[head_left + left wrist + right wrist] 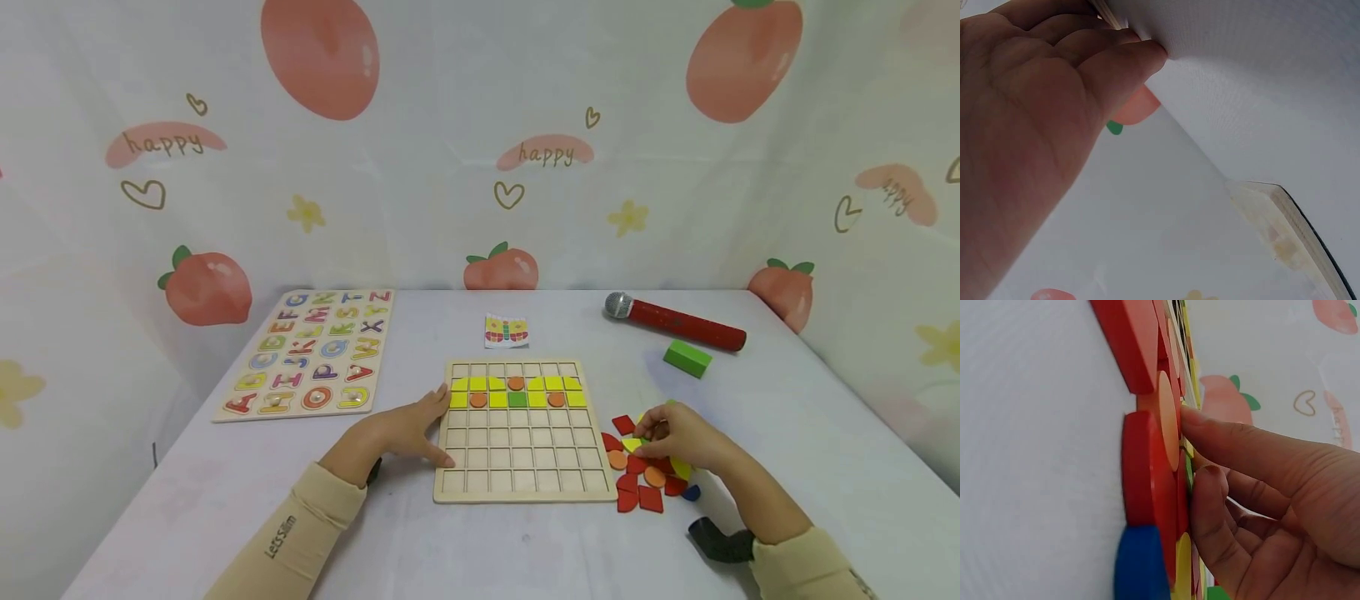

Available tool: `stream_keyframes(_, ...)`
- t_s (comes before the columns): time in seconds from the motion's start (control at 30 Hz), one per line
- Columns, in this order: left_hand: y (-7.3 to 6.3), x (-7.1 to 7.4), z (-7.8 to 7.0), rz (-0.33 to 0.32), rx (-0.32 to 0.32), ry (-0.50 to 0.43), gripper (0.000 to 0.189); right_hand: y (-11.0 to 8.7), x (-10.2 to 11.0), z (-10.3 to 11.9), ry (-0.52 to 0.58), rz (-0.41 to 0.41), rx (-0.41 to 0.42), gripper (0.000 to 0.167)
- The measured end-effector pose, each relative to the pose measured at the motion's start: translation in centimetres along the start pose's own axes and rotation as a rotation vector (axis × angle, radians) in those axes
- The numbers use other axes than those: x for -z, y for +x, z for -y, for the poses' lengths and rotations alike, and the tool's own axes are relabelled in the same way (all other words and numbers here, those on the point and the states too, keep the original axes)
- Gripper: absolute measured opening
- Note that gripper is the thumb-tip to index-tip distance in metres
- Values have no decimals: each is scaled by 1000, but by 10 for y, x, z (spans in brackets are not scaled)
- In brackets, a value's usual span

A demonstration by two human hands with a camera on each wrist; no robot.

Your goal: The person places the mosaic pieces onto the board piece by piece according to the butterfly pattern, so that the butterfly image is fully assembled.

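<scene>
"Where the gridded wooden board point(522, 481) lies on the middle of the counter point(480, 550), which cells do I see filled?"

"From my remote station I note two adjacent rows near its far edge, bearing yellow pieces point(497, 400), orange discs point(516, 383) and a green square point(517, 400)."

"How are the hands disposed?"

"Left hand point(416, 427): spread, thumb apart from the fingers, resting against the board's left edge. Right hand point(682, 435): fingers curled, fingertips among the loose pieces point(651, 498) just right of the board; I cannot tell whether they pinch one."

"And the surroundings?"

"At the pile's near right margin, a blue piece point(692, 492); farther back, a green block point(687, 358) and a red microphone point(682, 325). Beyond the board, I see a small picture card point(506, 331); to its left, an alphabet board point(296, 412). Behind all hangs a peach-patterned cloth point(420, 225)."
</scene>
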State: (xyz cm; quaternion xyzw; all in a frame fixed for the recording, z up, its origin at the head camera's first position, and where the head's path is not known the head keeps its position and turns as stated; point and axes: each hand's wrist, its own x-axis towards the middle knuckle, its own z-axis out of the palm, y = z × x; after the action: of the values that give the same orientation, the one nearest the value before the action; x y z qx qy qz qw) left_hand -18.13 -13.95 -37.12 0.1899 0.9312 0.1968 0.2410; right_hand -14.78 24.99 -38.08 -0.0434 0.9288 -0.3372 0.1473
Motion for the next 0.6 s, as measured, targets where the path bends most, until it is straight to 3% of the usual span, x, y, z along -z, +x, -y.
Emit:
stream_keyframes(0.23, -1, 1, 0, -1, 4, 1, 109, 1, 1, 2, 31, 33, 17, 22)
stream_keyframes(0.6, -2, 1, 0, 4, -5, -4, 108, 13, 14, 20, 119, 137, 121, 17)
